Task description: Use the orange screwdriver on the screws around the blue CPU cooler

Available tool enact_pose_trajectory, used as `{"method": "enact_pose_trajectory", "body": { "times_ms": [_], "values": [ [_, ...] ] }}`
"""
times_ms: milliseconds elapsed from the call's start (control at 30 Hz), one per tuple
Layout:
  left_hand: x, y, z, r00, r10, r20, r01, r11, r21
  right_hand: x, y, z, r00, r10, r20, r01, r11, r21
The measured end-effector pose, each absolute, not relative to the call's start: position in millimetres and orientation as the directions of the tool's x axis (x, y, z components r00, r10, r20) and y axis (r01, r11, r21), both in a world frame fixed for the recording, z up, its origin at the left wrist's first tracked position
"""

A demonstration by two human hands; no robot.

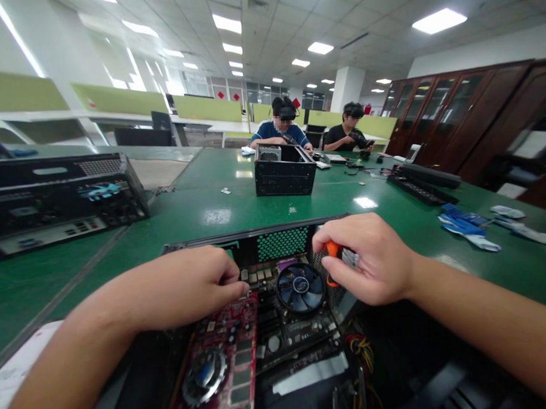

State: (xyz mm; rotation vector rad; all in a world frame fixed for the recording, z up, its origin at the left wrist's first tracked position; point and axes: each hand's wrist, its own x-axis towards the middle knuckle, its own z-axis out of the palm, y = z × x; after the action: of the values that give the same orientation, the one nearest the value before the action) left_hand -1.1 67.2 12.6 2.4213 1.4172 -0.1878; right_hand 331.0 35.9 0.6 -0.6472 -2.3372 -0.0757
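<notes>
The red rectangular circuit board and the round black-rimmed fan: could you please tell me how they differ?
The red rectangular circuit board is straight-edged, while the round black-rimmed fan is circular. The board is mostly red; the fan has dark bluish blades. The board's far end is beside the left hand; the fan sits closer to the right hand. Both are inside the open black metal case.

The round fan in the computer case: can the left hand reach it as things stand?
Probably yes. The left hand is close to the fan, at the end of the red card, and nothing appears to block the way between them.
</notes>
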Motion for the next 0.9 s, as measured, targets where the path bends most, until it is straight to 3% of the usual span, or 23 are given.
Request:
{"method": "enact_pose_trajectory", "body": {
  "times_ms": [400,900],
  "values": [
    [-1.2,67.7,10.5,0.488,0.828,-0.276,0.87,-0.437,0.228,331.6,35.9,-1.8,-0.611,0.528,0.59,0.585,0.803,-0.113],
    [5.0,66.3,15.3,0.455,0.833,-0.314,0.89,-0.419,0.18,329.4,34.2,-1.6,-0.596,0.517,0.615,0.586,0.803,-0.107]
  ]
}}
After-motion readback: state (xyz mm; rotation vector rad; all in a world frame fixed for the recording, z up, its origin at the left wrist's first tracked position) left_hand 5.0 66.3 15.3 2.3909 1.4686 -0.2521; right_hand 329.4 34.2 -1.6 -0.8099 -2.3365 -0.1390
